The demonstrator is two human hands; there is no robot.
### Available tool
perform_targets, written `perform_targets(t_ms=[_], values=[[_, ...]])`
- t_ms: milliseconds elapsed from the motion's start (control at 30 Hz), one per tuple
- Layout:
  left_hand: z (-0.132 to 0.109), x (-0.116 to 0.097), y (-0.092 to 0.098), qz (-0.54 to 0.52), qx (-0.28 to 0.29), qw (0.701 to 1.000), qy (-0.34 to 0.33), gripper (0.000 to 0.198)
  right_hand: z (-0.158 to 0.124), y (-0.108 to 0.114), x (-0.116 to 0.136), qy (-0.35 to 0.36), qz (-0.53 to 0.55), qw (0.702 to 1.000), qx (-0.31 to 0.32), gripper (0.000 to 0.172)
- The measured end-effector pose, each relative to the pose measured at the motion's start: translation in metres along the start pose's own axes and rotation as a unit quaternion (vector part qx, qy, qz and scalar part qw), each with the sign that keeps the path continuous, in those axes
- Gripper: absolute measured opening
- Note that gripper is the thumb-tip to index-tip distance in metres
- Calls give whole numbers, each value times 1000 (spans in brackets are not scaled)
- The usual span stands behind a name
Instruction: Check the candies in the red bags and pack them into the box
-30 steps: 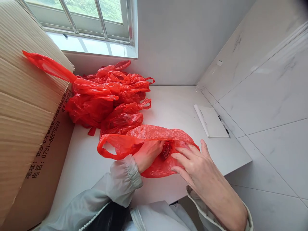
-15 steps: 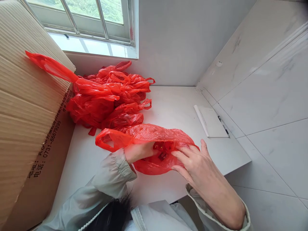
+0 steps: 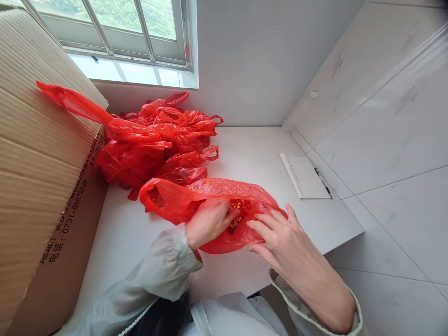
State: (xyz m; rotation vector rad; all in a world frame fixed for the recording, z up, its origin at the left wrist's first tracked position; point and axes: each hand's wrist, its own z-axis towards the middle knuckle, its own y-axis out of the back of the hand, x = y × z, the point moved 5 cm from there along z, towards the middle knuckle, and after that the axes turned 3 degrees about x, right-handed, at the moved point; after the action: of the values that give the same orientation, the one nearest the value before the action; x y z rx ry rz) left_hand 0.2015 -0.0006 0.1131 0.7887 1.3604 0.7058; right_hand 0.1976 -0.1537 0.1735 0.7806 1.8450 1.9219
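A red plastic bag (image 3: 224, 186) lies on the white table with its mouth spread toward me. Inside it shows a dark red item (image 3: 235, 224) with yellow and pale printed marks; its kind is unclear. My left hand (image 3: 212, 221) reaches into the bag's mouth from the left, beside that item. It is slightly blurred, and its fingertips are partly hidden, so its grip cannot be made out. On the bag's right side rests my right hand (image 3: 280, 235), fingers spread and touching the plastic near the rim, thumb apart.
A heap of red plastic bags (image 3: 150, 140) lies at the back left, against a large cardboard box (image 3: 45, 154). At the right are a white notebook (image 3: 308, 177) and a pen (image 3: 322, 182) by the tiled wall. A barred window (image 3: 115, 32) is behind.
My left hand has drawn back a little and higher in the bag, so more of it shows. More of the dark printed item is visible. My right hand stays nearly in place.
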Motion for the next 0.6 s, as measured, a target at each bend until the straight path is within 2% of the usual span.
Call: perform_targets(t_ms=[167,333,433,533,600], values=[[-1,-10,-19,40,-2,999,5,20,-2,-1,0,-2,-3,1000,-4,24],[1,-7,-20,40,31,999,-3,21,-7,3,0,15,1,1000,-16,24],[1,-12,-21,37,44,998,-25,9,-10,6,-1,21,3,999,-26,24],[-1,-15,-25,17,44,998,-48,31,-13,6,-4,17,6,999,-28,23],[-3,-11,-29,-2,42,998,-56,30,-15,6,-7,10,5,1000,-26,24]])
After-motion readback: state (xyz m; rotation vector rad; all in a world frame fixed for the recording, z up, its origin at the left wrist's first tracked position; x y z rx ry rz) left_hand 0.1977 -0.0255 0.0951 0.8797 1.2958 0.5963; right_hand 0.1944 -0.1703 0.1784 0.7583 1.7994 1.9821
